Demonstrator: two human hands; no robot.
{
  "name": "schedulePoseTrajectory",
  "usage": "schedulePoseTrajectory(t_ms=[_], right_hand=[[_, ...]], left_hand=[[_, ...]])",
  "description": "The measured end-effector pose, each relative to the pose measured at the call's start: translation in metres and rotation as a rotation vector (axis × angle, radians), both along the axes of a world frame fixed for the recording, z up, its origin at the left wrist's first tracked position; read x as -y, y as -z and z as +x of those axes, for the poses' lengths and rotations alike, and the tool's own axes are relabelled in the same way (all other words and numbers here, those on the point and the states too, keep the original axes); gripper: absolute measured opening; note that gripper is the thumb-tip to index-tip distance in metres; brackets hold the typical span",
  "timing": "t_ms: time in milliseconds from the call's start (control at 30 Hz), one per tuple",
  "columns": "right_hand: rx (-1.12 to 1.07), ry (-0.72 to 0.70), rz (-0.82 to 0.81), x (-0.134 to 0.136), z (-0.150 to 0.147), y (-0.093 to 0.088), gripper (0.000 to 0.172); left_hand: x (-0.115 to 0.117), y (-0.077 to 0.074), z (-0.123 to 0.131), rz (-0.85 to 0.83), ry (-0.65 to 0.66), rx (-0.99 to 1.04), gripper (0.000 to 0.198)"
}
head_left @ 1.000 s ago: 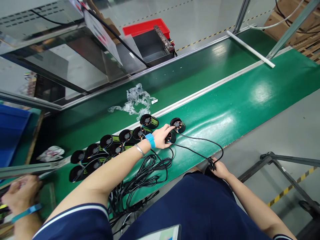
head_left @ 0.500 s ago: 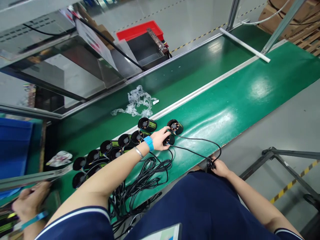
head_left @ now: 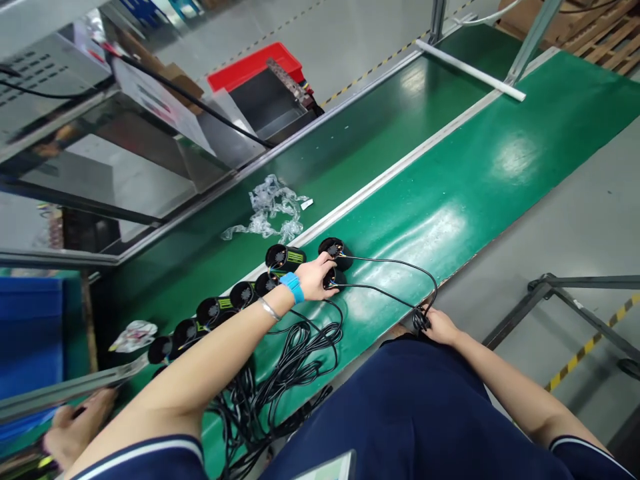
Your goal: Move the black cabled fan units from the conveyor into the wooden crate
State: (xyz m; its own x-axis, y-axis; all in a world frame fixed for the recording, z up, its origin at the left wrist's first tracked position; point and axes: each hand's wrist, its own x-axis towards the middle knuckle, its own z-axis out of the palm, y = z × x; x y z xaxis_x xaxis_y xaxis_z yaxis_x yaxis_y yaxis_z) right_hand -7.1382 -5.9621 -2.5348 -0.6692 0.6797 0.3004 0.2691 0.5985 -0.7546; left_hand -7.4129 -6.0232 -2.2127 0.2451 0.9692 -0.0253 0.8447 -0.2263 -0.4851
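Note:
My left hand is closed around a black cylindrical housing with small colored wires in its open end. A second black cylinder touches it on the far side, by my fingertips. From these two, black cables run right to a bunched cable coil, which my right hand grips at the table's near edge. To the left, several similar cylinders with green markings lie in a slanting group, partly hidden by my left forearm. Their long black cables lie tangled in front.
Crumpled clear plastic lies beyond the white divider strip on the green table. Another person's hand is at lower left, near a metal bar. A white tube crosses the far end. A metal frame stands right.
The view has shifted slightly. My left hand and the two cylinders have moved a little left, closer to the group. My right hand still grips the bunched cable.

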Motion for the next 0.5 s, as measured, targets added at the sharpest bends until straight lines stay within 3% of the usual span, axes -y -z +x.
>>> schedulePoseTrajectory(t_ms=[167,267,400,500], right_hand=[[-0.072,0.042,0.007,-0.002,0.02,-0.012,0.022],[-0.113,0.039,0.068,-0.008,0.044,-0.016,0.021],[-0.212,0.124,0.111,-0.009,0.093,-0.016,0.023],[-0.354,0.303,0.04,0.02,0.136,-0.014,0.019]], left_hand=[[0.012,-0.015,0.033,0.02,0.019,-0.017,0.06],[0.018,-0.028,0.066,0.055,0.054,-0.026,0.06],[0.009,-0.046,0.136,0.048,0.214,-0.029,0.055],[-0.005,-0.05,0.196,0.017,0.422,-0.041,0.041]])
